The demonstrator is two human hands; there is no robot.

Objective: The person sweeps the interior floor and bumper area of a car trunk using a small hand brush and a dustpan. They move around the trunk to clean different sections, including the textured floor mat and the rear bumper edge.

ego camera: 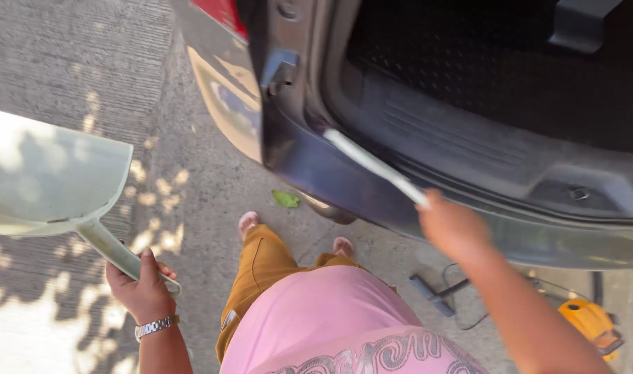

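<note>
My left hand [144, 285] grips the handle of a pale green dustpan [49, 176], held out over the pavement at the left; a metal watch sits on that wrist. My right hand [451, 225] is shut on a slim white handle [375, 166], likely a brush, whose far end reaches along the sill of an open car boot [469, 149]. The end of this tool is blurred. The boot floor carries a black rubber mat [469, 52].
The car's dark rear bumper [316, 173] and tail light [223, 14] stand right in front of my legs and bare feet. A green leaf [285, 199] lies on the concrete. A black tool with a cable [434, 294] and a yellow device [593, 325] lie at the lower right.
</note>
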